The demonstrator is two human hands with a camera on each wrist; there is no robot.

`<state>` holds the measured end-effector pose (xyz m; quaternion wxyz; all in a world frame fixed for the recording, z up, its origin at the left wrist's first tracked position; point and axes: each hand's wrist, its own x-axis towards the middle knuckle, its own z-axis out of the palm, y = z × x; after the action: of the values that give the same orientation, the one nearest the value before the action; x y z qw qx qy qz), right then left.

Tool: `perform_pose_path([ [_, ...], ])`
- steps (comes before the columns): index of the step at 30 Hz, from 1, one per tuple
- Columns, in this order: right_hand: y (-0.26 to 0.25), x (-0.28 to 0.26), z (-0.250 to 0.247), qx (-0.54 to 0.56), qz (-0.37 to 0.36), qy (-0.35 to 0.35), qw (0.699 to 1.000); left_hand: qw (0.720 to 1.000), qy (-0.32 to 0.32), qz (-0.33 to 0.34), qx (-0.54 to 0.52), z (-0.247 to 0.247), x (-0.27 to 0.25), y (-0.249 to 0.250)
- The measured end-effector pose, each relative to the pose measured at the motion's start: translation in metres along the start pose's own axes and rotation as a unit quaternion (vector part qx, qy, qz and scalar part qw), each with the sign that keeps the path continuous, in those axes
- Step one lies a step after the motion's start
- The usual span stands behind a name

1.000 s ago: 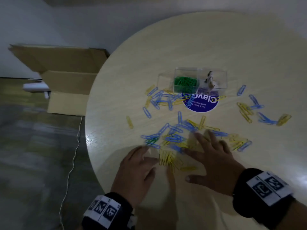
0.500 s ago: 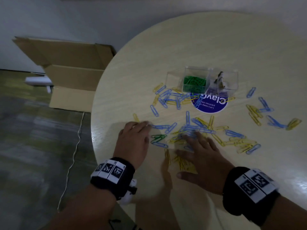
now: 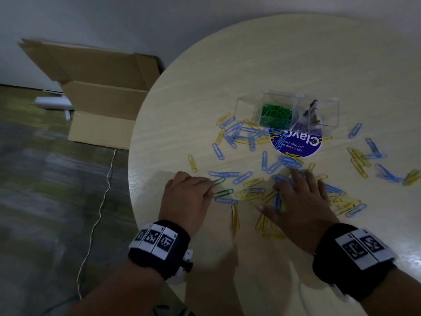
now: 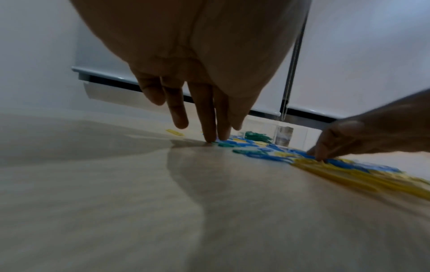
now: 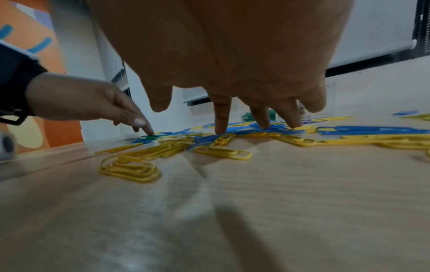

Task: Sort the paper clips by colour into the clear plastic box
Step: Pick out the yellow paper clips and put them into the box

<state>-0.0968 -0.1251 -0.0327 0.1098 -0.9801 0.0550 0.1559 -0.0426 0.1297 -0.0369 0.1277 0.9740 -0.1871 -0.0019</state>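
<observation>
Blue and yellow paper clips (image 3: pixel 255 192) lie scattered loose over the pale round wooden worktop (image 3: pixel 262 65), thickest in a band near the front between and ahead of both hands. Two green clips (image 3: pixel 222 192) lie at the left end of that band. Left hand (image 3: pixel 185 201) is palm down, fingers straight; in the left wrist view two fingertips (image 4: pixel 210 138) press on the worktop right at a green clip (image 4: pixel 227 144), the other fingers lifted, nothing gripped. Right hand (image 3: pixel 300 201) is flat and spread, palm down, fingers (image 5: pixel 221 117) straight and pressing on blue and yellow clips, thumb out to the side; nothing pinched.

A stack of yellow clips (image 5: pixel 132 170) lies just in front of the right wrist. The clear plastic box (image 3: pixel 288 112) stands further back on the worktop, well apart from the hands, partly over a round blue sticker (image 3: pixel 296 144). Its middle compartment holds a heap of green clips (image 3: pixel 275 115); the right compartment holds something small and dark, too unclear to name; what the left compartment holds I cannot tell. More blue and yellow clips lie around the box and off to the right side.

Off the worktop, an open cardboard box (image 3: pixel 98 92) sits on the floor at left, a thin white cable (image 3: pixel 100 201) running past it.
</observation>
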Motion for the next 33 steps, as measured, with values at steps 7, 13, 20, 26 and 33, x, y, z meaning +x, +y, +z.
perform_pose_path([
  [7,-0.006,-0.002,-0.007,0.02,-0.143,0.074,0.987,0.999,-0.045,0.008,-0.009,0.001,0.02,-0.002],
  [13,-0.063,0.04,-0.008,-0.007,-0.255,0.054,0.965,0.992,-0.095,-0.07,-0.047,0.002,0.026,-0.024],
  [20,-0.09,0.063,-0.01,-0.044,-0.216,-0.055,0.974,0.984,-0.104,-0.127,-0.073,-0.002,0.016,-0.033],
  [26,-0.063,0.058,-0.02,0.007,-0.204,-0.015,0.979,0.98,-0.102,-0.125,-0.113,-0.01,0.033,-0.02],
  [33,0.016,0.08,-0.083,0.227,0.005,0.11,0.968,0.97,0.006,-0.078,-0.23,-0.036,0.115,0.047],
])
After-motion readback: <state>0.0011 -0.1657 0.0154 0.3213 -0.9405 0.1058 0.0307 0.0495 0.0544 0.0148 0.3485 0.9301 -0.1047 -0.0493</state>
